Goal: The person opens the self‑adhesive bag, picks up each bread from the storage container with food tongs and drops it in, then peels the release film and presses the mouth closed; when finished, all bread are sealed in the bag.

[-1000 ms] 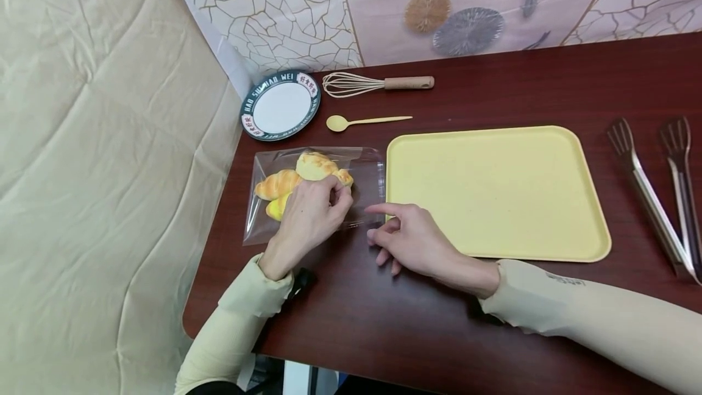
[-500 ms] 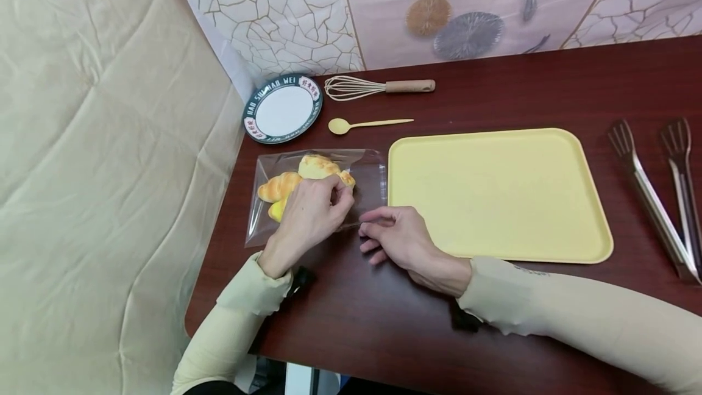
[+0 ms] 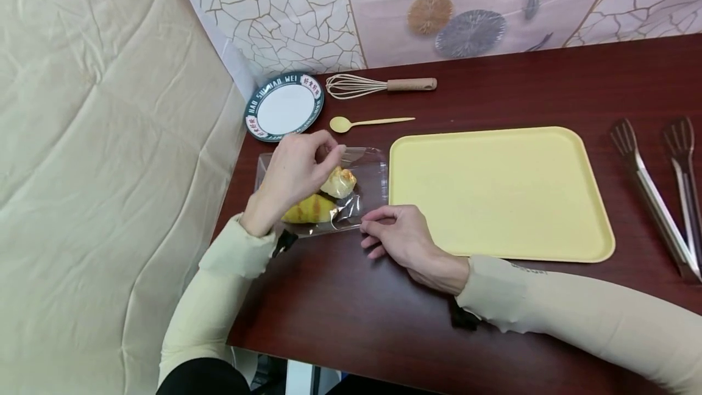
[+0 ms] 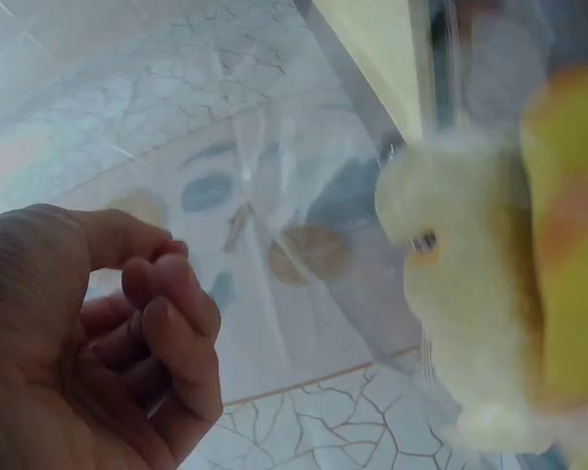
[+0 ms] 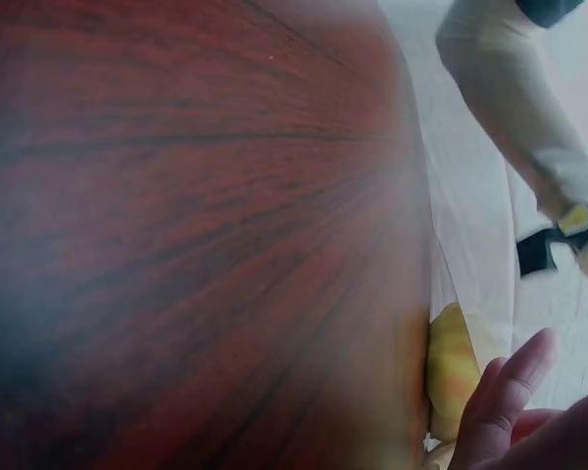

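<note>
A clear plastic bag [image 3: 368,178] lies on the table with bread rolls inside, among them a yellow striped roll [image 3: 309,209] and a pale browned roll [image 3: 339,183]. Over the bag's far part, my left hand [image 3: 298,166] is raised with thumb and index finger together. Film streaks run near these fingers in the left wrist view, so they seem to pinch the upper film, though the contact is small. At the bag's near right edge, my right hand [image 3: 403,236] pinches the film between thumb and index finger. The left hand hides part of the rolls.
A yellow tray [image 3: 499,194] lies right of the bag. Behind are a green-rimmed plate [image 3: 285,108], a yellow spoon [image 3: 341,124] and a whisk [image 3: 408,84]. Metal tongs [image 3: 658,200] lie far right. A cream cloth [image 3: 109,169] hangs along the left table edge.
My left hand has risen and moved away from me over the bag, uncovering the yellow roll. My right hand first moved left to the bag's near edge, then stayed there.
</note>
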{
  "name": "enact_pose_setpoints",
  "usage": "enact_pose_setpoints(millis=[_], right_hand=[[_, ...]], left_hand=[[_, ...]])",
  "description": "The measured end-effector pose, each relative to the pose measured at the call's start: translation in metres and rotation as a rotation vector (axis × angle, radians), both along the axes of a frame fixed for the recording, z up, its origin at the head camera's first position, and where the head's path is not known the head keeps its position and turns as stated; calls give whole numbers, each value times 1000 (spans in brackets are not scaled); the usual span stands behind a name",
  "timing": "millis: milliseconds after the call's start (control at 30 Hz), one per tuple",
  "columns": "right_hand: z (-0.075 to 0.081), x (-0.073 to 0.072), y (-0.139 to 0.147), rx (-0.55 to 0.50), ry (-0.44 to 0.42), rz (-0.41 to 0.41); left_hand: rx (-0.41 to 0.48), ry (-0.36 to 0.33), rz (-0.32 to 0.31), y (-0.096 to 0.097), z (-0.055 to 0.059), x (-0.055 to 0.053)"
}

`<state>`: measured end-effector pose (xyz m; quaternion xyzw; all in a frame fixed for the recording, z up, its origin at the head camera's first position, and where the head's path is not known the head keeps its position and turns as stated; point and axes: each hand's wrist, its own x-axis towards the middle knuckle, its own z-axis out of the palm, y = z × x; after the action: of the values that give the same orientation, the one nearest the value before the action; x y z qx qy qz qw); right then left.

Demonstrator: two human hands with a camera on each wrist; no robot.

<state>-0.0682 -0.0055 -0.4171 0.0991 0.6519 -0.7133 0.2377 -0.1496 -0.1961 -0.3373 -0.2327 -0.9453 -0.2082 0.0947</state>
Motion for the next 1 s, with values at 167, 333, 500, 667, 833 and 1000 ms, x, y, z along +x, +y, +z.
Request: enact_pose_setpoints(millis=[167,333,500,667,833,1000], right_hand=[[0,1,0,0,-5,8],[-1,3,-1,-4,-14,8],[-1,3,0,-1,-13,4],[0,3,0,-6,-12,4],[0,4,1,-7,-8,2],[0,5,0,2,-5,1]], left_hand=[[-183,-96,-83,6,8,-30],[-376,-181,-171,15,14,-56],[-490,-265,-235,26,7,-72],[-547,-320,-336,33,-2,-80],[-584,-331,-364,39,-6,-83],[-590,-374,-324,42,-10,-84]])
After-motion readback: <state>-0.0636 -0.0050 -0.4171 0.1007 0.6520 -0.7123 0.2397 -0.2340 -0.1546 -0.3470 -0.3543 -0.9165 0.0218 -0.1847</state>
